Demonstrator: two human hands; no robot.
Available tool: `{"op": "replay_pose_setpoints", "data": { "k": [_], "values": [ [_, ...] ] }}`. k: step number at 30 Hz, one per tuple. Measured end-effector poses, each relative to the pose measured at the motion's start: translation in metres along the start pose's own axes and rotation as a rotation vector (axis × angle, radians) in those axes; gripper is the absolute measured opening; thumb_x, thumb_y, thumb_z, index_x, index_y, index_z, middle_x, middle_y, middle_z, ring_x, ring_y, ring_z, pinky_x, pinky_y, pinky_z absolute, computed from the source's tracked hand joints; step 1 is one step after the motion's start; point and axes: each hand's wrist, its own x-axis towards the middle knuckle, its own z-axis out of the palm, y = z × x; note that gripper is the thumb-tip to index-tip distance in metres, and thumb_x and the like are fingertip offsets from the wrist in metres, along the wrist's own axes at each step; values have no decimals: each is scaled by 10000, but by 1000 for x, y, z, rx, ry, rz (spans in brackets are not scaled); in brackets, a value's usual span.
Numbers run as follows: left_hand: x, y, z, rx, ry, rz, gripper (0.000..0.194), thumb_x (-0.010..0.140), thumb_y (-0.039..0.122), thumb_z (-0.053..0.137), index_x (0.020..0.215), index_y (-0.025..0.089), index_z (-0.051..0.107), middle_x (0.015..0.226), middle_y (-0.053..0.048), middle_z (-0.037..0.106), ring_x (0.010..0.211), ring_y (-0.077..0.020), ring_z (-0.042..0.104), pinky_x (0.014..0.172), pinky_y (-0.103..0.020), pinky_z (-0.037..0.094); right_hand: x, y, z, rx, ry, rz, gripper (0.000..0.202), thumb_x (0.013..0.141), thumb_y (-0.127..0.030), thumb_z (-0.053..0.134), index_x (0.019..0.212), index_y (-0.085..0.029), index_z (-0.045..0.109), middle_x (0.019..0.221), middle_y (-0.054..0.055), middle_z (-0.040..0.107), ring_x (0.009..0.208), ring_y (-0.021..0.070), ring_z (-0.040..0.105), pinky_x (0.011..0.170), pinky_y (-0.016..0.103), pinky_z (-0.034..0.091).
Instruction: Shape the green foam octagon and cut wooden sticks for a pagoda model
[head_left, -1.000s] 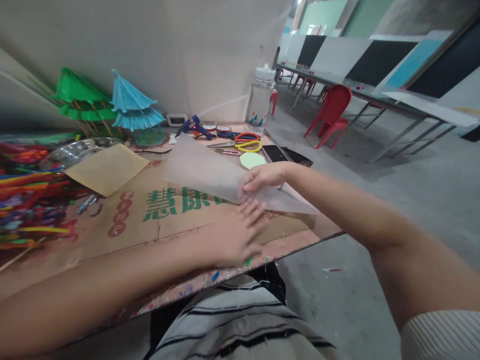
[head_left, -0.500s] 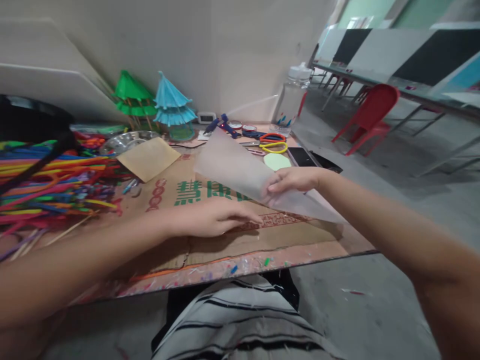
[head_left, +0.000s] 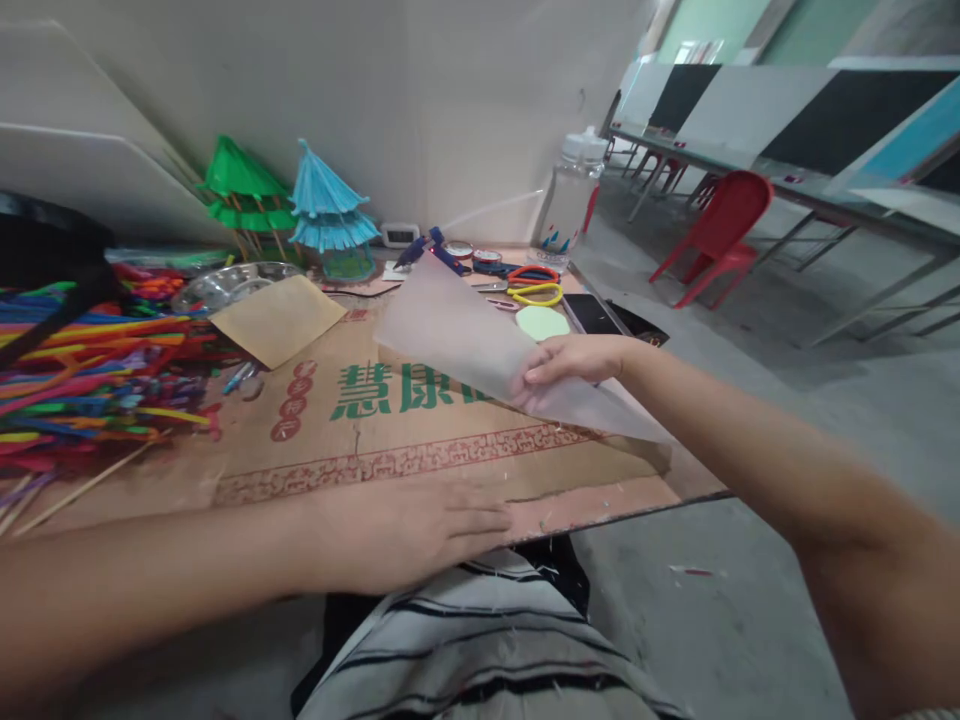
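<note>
Translucent sheet point(head_left: 450, 320) over cardboard point(head_left: 420, 435) on pink tabletop point(head_left: 577, 506); red chair point(head_left: 726, 215), grey floor point(head_left: 675, 630).

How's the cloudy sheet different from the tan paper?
The cloudy sheet is whitish and partly see-through; the tan paper is yellowish-brown and looks solid. The cloudy sheet is held in the right hand, while the tan paper is in nobody's hand and partly covers the metal tray. The cloudy sheet looks bigger than the tan paper. Both are thin sheets.
</note>
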Motion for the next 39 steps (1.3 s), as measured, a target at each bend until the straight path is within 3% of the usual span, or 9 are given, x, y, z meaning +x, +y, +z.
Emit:
{"op": "replay_pose_setpoints", "data": {
  "k": [3,6,11,16,18,25,31,36,39],
  "values": [
    [-48,16,3,86,5,-127,519,1006,68,369,1504,182,456,1520,-27,519,1424,-148,464,1202,-279,347,2,2,-3,3,-16,4,282,795,-374,792,987,-169,768,1017,72,797,901,178,755,924,337,576],
    [-73,26,-1,107,81,-209,502,980,28,380,1401,215,580,1390,-16,650,1311,-128,581,1130,-222,407,2,2,-4,-8,-4,14,278,793,-379,790,985,-180,769,1034,76,795,909,186,756,922,344,580],
    [-52,14,-24,-79,91,-230,349,987,106,499,1245,258,677,1283,-17,711,1104,-143,694,931,-206,528,2,0,-3,-33,25,53,280,787,-373,792,988,-179,771,1052,81,794,901,184,759,902,319,589],
    [-26,2,-32,-80,51,-42,329,993,85,481,1233,173,686,1335,-73,680,1233,-163,623,1073,-246,473,1,-4,1,-56,52,73,316,762,-403,801,968,-165,773,1031,85,797,910,191,761,891,303,595],
    [-40,6,-27,-21,55,-28,336,993,79,480,1244,164,686,1343,-65,679,1276,-153,593,1122,-243,436,0,-4,0,-74,68,79,324,761,-422,792,971,-175,777,1040,81,796,928,203,760,912,319,591],
    [-108,40,-3,188,85,-267,455,962,33,461,1336,232,628,1365,-21,668,1212,-145,636,1077,-262,443,2,0,-8,-96,86,134,322,762,-443,786,970,-197,794,1059,101,791,983,253,755,966,372,583],
    [-106,39,6,176,38,-327,293,1015,137,432,1151,207,682,1015,-49,741,875,-167,671,777,-260,509,-1,-2,-3,-104,128,136,309,758,-446,790,956,-210,799,1068,97,789,982,249,753,955,353,585],
    [-102,39,12,252,76,-312,263,968,88,478,1094,191,684,1027,-80,726,895,-189,671,789,-280,528,-3,0,-1,-57,148,130,291,771,-433,784,947,-203,801,1036,89,793,960,224,756,940,322,576],
    [-117,48,10,254,145,-359,266,963,86,485,1117,199,670,1037,-76,728,919,-183,680,824,-270,538,-2,2,-2,-12,168,139,299,732,-427,818,920,-195,799,1007,94,796,934,231,760,924,331,583]
  ]
}}
